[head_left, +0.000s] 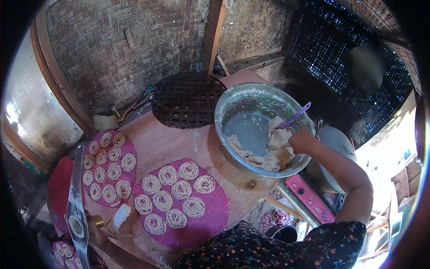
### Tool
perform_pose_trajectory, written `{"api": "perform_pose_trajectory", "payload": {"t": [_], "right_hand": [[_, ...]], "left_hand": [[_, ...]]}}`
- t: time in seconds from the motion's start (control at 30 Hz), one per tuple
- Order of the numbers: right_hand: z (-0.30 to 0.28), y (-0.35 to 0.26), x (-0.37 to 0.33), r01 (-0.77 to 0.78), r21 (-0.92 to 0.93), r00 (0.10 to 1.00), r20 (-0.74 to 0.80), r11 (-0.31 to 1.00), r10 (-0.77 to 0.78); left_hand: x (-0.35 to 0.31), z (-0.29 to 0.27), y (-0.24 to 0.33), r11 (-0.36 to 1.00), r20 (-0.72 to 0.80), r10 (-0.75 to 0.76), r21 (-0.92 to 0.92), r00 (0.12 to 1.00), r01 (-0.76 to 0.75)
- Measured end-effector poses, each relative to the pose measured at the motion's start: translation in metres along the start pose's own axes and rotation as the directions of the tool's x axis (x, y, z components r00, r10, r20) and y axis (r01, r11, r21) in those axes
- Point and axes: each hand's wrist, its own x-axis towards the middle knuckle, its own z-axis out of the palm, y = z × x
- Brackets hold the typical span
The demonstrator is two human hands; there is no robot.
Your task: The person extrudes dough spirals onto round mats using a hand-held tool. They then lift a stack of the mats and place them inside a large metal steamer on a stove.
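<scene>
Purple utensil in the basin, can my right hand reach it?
Likely yes: the right hand is close to the purple utensil at the basin, with nothing visible between them.

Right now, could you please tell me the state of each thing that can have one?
Metal basin: partly filled, inner wall smeared.
Dough: uneven, heaped toward one side.
Purple utensil: tilted, in the basin.
Right hand: fingers curled, grip hidden.
Left hand: partly hidden, grip unclear.
Long tool: smeared with white.
Middle pink mat: bearing pale coils.
Left pink mat: also bearing coils.
</scene>
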Motion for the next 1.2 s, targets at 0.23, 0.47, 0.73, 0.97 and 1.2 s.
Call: {"api": "perform_pose_trajectory", "payload": {"t": [0.23,0.47,0.73,0.97,1.2], "right_hand": [[0.005,-0.001,-0.004,-0.037,0.115,0.997,0.067,0.993,0.029],[0.033,-0.009,-0.010,-0.125,0.128,0.983,-0.118,0.984,0.140],[-0.063,0.026,-0.114,0.207,0.478,0.908,-0.418,0.854,0.014],[-0.139,-0.022,-0.145,0.589,0.775,0.801,-0.522,0.230,-0.295],[-0.151,-0.077,-0.134,0.823,0.432,0.555,-0.749,0.369,-0.362]], "left_hand": [[0.006,-0.008,0.012,0.994,-0.052,-0.100,0.040,0.994,0.102],[-0.004,0.039,0.067,0.999,0.080,-0.031,-0.026,0.996,0.034],[-0.028,0.072,0.152,0.980,0.353,0.166,-0.160,0.921,-0.116],[-0.026,0.086,0.260,0.874,0.654,0.477,-0.285,0.586,-0.394],[-0.027,0.110,0.281,0.819,0.747,0.516,-0.288,0.419,-0.496]]}}
